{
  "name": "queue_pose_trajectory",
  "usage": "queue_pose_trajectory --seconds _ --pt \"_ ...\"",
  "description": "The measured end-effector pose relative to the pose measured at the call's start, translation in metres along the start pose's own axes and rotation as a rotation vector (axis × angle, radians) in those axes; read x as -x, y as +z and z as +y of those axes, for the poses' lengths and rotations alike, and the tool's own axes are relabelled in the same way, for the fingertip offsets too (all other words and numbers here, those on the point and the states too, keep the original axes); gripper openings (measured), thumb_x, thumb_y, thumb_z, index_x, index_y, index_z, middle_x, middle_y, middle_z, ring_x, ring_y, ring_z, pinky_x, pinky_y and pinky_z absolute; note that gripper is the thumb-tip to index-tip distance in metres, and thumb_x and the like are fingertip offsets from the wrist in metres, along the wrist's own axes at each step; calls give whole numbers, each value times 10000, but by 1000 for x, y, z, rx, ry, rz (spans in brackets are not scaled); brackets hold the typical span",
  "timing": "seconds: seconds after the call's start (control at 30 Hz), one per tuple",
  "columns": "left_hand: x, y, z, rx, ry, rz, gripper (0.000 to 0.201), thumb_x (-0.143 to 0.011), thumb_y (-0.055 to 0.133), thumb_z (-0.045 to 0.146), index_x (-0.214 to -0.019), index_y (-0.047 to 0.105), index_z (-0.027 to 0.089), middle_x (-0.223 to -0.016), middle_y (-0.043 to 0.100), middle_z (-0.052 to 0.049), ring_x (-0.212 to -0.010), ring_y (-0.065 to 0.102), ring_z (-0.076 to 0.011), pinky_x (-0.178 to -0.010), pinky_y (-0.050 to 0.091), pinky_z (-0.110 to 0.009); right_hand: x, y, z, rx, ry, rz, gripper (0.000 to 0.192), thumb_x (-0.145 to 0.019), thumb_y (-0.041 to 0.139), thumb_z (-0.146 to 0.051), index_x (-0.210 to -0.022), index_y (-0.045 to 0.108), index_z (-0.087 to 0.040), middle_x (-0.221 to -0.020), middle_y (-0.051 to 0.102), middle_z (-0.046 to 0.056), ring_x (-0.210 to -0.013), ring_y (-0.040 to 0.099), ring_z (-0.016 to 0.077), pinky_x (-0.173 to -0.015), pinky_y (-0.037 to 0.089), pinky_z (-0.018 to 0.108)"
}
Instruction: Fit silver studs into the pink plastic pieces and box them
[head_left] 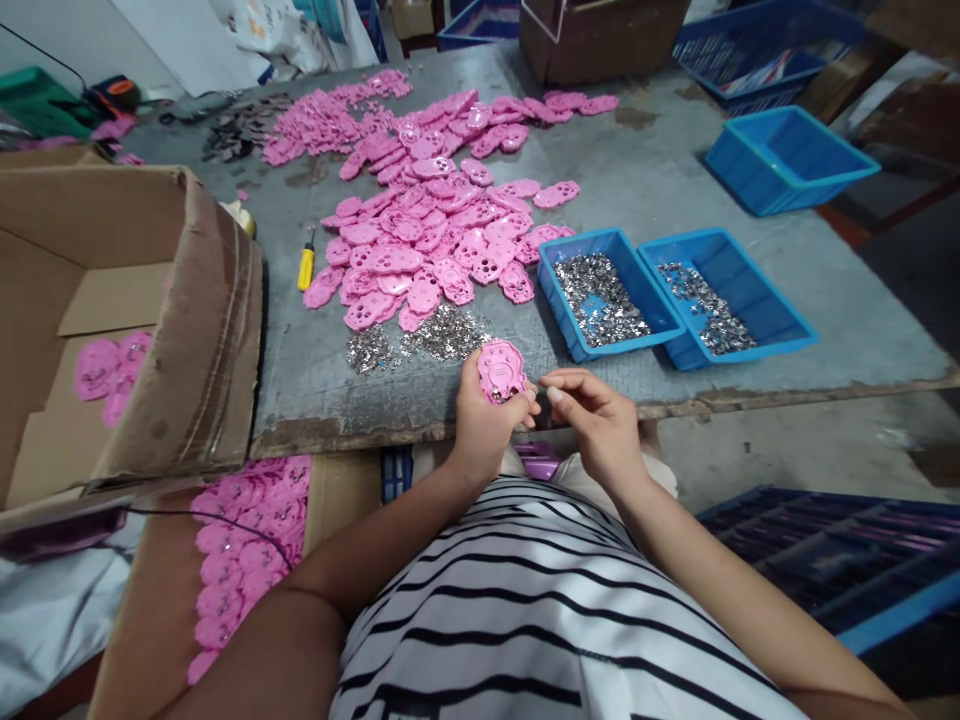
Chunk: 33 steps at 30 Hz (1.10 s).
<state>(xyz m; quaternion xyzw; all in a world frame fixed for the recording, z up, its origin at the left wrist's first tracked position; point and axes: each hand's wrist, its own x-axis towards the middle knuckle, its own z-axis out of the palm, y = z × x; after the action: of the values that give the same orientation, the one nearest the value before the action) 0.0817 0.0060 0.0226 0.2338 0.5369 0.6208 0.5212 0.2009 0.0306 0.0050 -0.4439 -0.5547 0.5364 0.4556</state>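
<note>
Hands meet at the near edge of a grey worktable [750,190]. The left hand [480,425] grips a pink plastic part [501,370], thumb across its lower rim, holding it tilted up just above the table edge. The right hand [596,420] sits just beside it, fingertips pinched together close to the part's right side; whether they hold anything is too small to tell.

Just behind the pink part, a loose scatter of small silvery metal pieces [420,345] lies on the table. To the right of that stand two blue trays [555,290] side by side, both holding more of the same silvery bits. Beyond the scatter spreads a large heap of matching pink parts [427,230], running toward the far end of the table. A yellow-handled screwdriver [306,265] lies left of the heap. An open cardboard box [202,330] fills the left side, with a few pink parts inside. An empty-looking blue bin [787,160] stands farther right. A striped shirt [540,610] fills the foreground.
</note>
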Motion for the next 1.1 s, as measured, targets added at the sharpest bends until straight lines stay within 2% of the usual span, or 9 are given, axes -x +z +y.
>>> queue_pose_trajectory --seconds 0.1,0.23,0.43,0.53,0.6,0.7,0.83,0.93,1.1 --pt "0 0 -2 -34 15 5 622 -594 665 124 -1160 418 203 -720 591 48 -522 564 -85 -453 448 -181 -2 2 0 -74 62 -9 172 -727 720 -355 -778 672 -199 -837 664 21 -592 549 98 -528 491 234" --pt "-1 -4 -9 -124 72 49 663 -592 695 120 -1198 446 217 -832 616 14 -574 575 -89 -499 482 -195 -3 6 -4 -134 91 -42 222 -683 758 -378 -709 640 -192 -746 641 7 -588 556 107 -542 496 241" --pt "-4 -9 -18 -242 137 94 695 -585 725 88 -1219 477 228 -1007 632 -41 -742 618 -138 -545 498 -197 -4 6 -1 -110 102 -62 252 -677 761 -392 -671 630 -177 -806 604 16 -593 547 100 -569 490 259" --pt "-4 -7 -15 -226 127 81 698 -594 716 97 -1231 460 226 -967 629 -35 -672 606 -122 -515 489 -198 -7 4 2 -65 67 -86 247 -720 724 -394 -664 612 -180 -813 593 26 -643 545 115 -590 481 264" --pt "-3 -6 -10 -183 84 23 713 -607 700 117 -1255 424 225 -873 621 -10 -574 580 -103 -476 474 -202 -10 2 2 -10 24 -107 244 -755 688 -389 -658 593 -186 -848 593 40 -711 558 137 -631 490 283" --pt "-2 -6 1 -70 1 -141 758 -632 653 149 -1320 343 220 -771 592 22 -499 554 -96 -439 451 -206 -14 -3 -4 96 -52 -151 212 -807 633 -350 -671 580 -195 -937 585 63 -848 586 176 -748 504 335" --pt "-1 -12 15 103 -100 -330 765 -665 533 217 -1396 308 240 -874 613 -22 -562 604 -129 -448 462 -227 -20 -10 -20 306 -206 -232 172 -853 576 -285 -702 581 -203 -1079 563 87 -1087 548 220 -930 460 395" --pt "0 -15 20 89 -133 -357 756 -683 488 239 -1420 318 258 -931 626 -46 -614 632 -150 -460 473 -238 -23 -13 -29 451 -300 -303 150 -872 549 -275 -744 583 -204 -1203 538 91 -1188 490 238 -1015 401 444" --pt "0 -18 20 40 -144 -398 715 -742 477 255 -1439 315 250 -852 646 -45 -579 624 -166 -459 473 -259 -27 -14 -35 533 -353 -366 127 -872 539 -256 -756 559 -209 -1299 516 81 -1234 458 249 -1052 363 476"
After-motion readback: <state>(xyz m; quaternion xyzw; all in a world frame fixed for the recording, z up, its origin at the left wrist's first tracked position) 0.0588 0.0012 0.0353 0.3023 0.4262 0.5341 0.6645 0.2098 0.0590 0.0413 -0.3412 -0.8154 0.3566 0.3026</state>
